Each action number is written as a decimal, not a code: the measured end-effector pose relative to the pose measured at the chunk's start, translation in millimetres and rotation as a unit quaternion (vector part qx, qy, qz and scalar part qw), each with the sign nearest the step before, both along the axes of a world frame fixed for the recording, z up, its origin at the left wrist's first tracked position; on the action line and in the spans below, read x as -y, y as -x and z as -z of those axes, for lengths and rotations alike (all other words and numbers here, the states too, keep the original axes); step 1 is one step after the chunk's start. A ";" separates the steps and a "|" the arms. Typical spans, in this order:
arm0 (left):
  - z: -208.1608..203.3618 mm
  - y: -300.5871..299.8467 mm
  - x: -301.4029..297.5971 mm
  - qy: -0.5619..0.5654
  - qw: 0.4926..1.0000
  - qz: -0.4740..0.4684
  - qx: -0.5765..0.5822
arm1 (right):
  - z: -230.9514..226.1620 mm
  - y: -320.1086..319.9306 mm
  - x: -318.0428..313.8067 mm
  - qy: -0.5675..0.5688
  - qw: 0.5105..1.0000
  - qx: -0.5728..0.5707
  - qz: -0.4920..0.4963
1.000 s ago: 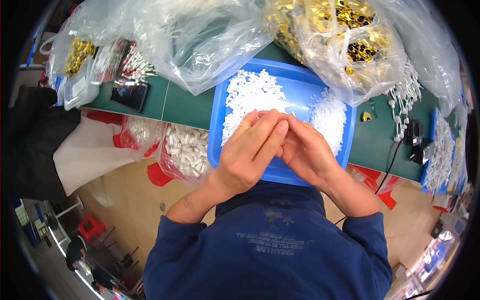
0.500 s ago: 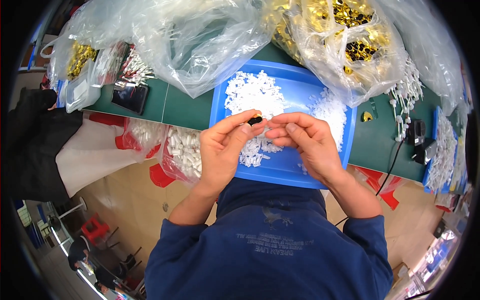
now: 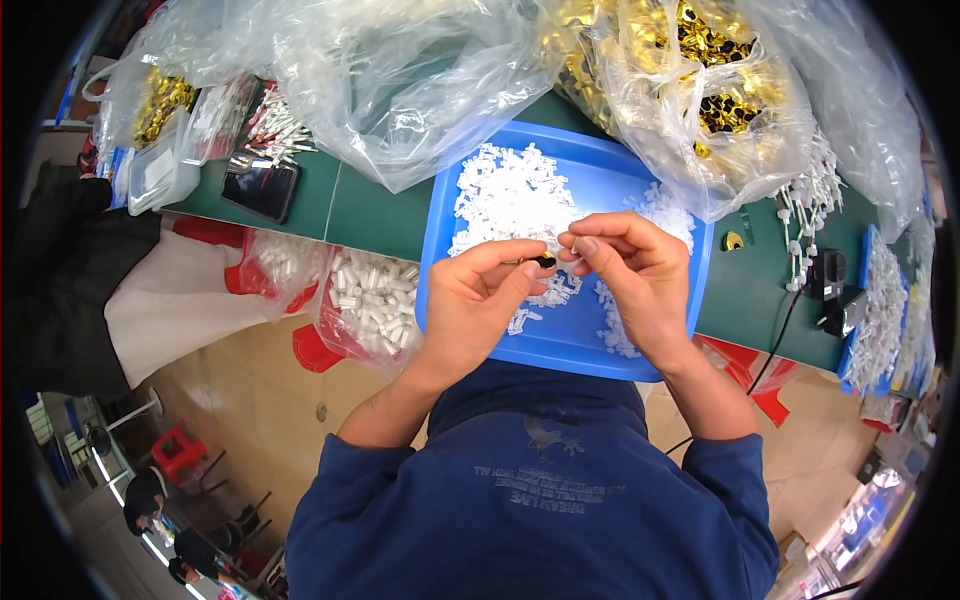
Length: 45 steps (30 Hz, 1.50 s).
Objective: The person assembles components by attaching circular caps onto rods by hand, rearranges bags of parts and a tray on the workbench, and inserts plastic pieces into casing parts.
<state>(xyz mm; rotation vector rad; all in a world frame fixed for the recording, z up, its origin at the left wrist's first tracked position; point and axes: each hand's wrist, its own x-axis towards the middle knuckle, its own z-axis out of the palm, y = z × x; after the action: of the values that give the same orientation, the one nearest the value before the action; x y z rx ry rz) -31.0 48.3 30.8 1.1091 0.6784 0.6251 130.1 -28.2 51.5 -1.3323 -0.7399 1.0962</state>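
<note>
Between the thumb and fingers of my left hand (image 3: 476, 305) is a small black and gold cap-like piece (image 3: 545, 261). Close beside it, my right hand (image 3: 640, 280) is pinched, its fingertips almost meeting the piece. A small pale bit seems to sit in that pinch, too small to name. Both hands are over a blue tray (image 3: 565, 345). Inside it, a heap of small white plastic parts (image 3: 512, 195) fills the left and middle. More small translucent white parts (image 3: 664, 208) lie along the right side, partly hidden by my right hand.
Beyond the tray, a clear bag of gold and black pieces (image 3: 715, 110) overhangs its edge. Crumpled plastic (image 3: 400, 110) covers the back. A phone (image 3: 260, 188) lies left on the green table (image 3: 375, 215). White stringed parts (image 3: 808, 215) and a black device (image 3: 828, 275) are right.
My left hand has moved slightly right and nearer to me with the black and gold piece. The right hand has shifted a little right, its fingers drawn into a tighter pinch.
</note>
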 end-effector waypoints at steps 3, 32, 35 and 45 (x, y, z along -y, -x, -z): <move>2.6 -3.4 2.3 -0.053 0.998 0.018 -0.036 | 6.0 5.7 -3.0 -0.046 0.996 0.060 0.039; 7.6 -10.9 -0.7 -0.029 0.999 -0.005 -0.016 | 2.8 -9.0 -9.7 -0.076 0.931 0.357 -0.006; 5.4 -7.2 -3.3 0.020 1.000 0.011 0.013 | 3.6 -11.0 -7.3 -0.047 0.971 0.233 0.011; 5.0 -3.0 0.8 0.011 0.999 0.030 0.024 | 4.6 5.3 -2.9 -0.040 0.945 0.324 0.006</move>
<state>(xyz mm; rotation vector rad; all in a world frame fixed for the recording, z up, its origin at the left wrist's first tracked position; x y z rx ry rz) -28.0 47.4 25.7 1.0870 0.6071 0.5905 124.8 -25.3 46.9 -1.6379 -1.2380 0.5938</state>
